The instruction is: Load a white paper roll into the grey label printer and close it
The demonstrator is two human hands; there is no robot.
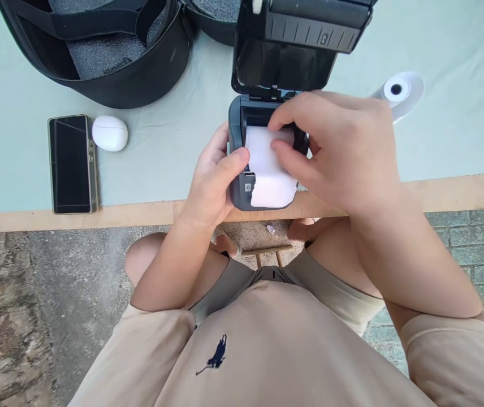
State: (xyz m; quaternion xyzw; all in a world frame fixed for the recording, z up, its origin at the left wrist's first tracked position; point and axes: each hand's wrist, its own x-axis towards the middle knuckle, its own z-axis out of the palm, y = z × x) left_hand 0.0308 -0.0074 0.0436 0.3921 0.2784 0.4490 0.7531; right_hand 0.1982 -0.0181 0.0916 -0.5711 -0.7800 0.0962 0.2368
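A dark portable label printer (236,193) sits at the table's front edge, its black lid (284,65) swung up and back. Inside its bay lies a white paper roll (263,150), with the loose end hanging over the printer's front. My left hand (214,181) grips the printer's left side, thumb on the rim beside the paper. From the right, my right hand (344,147) reaches into the bay, thumb and forefinger bent at the roll's right part. Its other fingers are hidden behind the hand.
A second paper roll (396,89), partly unwound, lies beyond my right hand. An open black zip case (140,79) with grey foam stands at the back left. A phone (71,164) and a white computer mouse (109,133) rest at left. The table's wooden edge (148,212) runs before my lap.
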